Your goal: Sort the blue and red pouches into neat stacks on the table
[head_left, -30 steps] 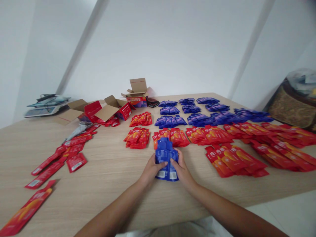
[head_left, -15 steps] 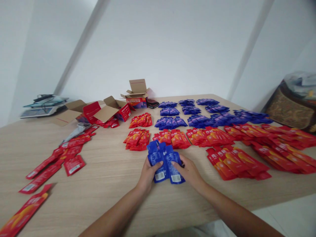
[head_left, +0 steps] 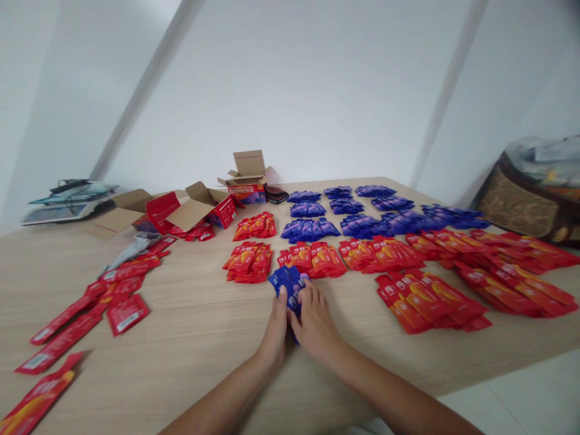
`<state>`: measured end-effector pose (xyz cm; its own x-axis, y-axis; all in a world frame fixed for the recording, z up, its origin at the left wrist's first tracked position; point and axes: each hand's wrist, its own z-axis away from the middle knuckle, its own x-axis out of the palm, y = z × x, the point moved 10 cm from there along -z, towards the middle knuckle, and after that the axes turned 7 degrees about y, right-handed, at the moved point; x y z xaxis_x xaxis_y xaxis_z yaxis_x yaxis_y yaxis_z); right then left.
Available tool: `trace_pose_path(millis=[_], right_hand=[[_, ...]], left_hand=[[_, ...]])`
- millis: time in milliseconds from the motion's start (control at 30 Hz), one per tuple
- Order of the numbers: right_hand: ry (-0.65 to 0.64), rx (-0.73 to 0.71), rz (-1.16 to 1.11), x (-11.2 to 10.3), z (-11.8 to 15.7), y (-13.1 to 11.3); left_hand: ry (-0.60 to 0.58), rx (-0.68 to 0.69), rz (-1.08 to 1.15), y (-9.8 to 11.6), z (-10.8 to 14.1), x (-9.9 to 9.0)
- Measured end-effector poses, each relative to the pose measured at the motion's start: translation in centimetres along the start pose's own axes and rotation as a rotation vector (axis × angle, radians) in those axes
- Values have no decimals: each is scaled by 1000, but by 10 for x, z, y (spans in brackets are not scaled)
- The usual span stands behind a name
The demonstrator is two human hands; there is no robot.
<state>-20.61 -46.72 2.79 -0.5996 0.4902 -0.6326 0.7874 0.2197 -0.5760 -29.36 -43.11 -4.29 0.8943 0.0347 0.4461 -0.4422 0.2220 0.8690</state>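
Several blue pouches [head_left: 287,281] are bunched together between my hands, low over the front middle of the table. My left hand [head_left: 275,323] grips their left side, thumb along the front. From the right, my right hand [head_left: 315,314] wraps over the pouches with its fingers across their face, covering much of them. Just beyond lies a group of red pouches [head_left: 328,260], with another red pile [head_left: 247,263] to its left. A fanned stack of red pouches [head_left: 426,299] is to the right of my right hand.
Rows of blue pouch stacks [head_left: 310,229] fill the back right of the wooden table [head_left: 190,362]. Open cartons [head_left: 222,211] stand at the back left. Loose red pouches [head_left: 128,314] trail down the left side. A patterned bag [head_left: 516,196] sits at far right.
The blue pouches were held as two spread bunches with barcodes showing; now they are together, with their printed front showing. My right hand has moved left and over them, closer to my left hand.
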Motion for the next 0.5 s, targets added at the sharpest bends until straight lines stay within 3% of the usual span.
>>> trace_pose_path(millis=[133, 267, 367, 433, 500], right_hand=[[13, -57, -171, 12, 16, -3], [100, 126, -521, 12, 16, 30], [-46, 278, -768, 28, 12, 44], [-135, 286, -865, 31, 11, 43], [-122, 260, -859, 24, 10, 45]], left_hand=[[13, 8, -45, 2, 3, -7], [39, 80, -97, 8, 1, -16], [52, 205, -192, 24, 5, -16], [36, 290, -288, 38, 10, -13], [-34, 369, -397, 51, 15, -6]])
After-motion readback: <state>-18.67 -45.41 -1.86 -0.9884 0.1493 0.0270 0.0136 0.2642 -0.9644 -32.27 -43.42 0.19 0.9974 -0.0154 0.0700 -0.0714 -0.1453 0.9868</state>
